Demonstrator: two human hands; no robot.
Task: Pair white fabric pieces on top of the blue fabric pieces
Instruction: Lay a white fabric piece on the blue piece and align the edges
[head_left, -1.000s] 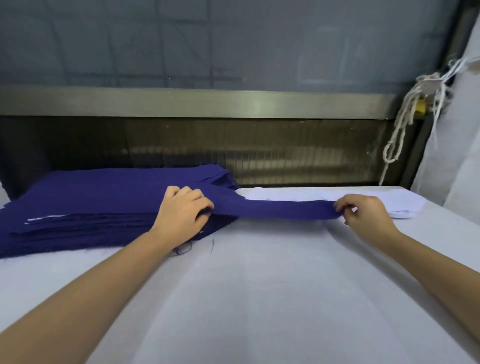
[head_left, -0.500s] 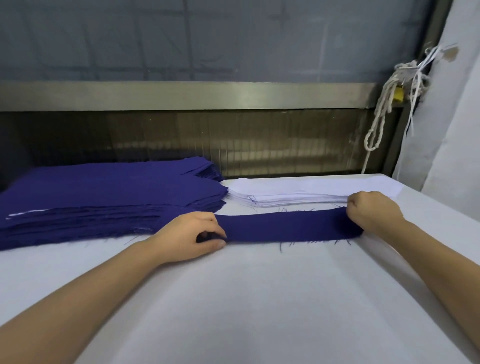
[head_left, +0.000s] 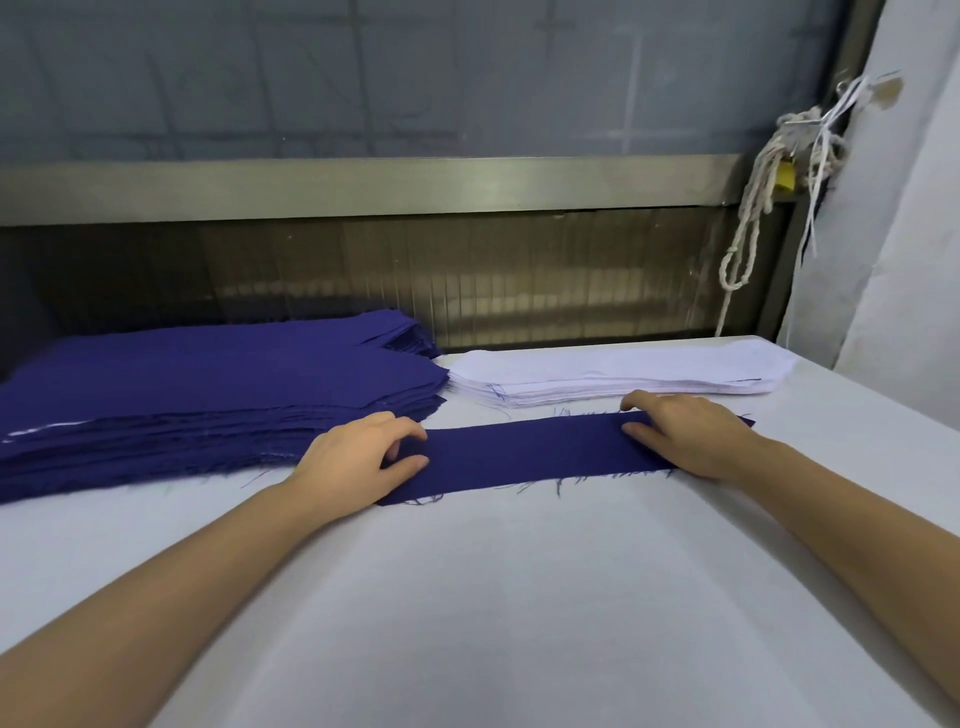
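Note:
A single blue fabric strip (head_left: 524, 452) with frayed edges lies flat on the white table (head_left: 467, 597), running left to right. My left hand (head_left: 358, 457) rests on its left end, thumb and fingers spread on the cloth, and hides that end. At the strip's right end my right hand (head_left: 685, 431) presses down with its fingers pointing left. A thick stack of blue pieces (head_left: 208, 384) sits at the back left. Just behind the strip, at the back right, lies a lower stack of white pieces (head_left: 613, 371).
A metal rail (head_left: 363, 187) and a dark slatted panel run along the table's far edge. A knotted white rope (head_left: 753, 208) hangs at the back right beside a white hanging cloth (head_left: 909, 234). White table surface stretches in front of the strip.
Both hands drew the blue strip off the blue stack toward me and laid it flat on the table. Their grip on its ends has loosened into flat contact.

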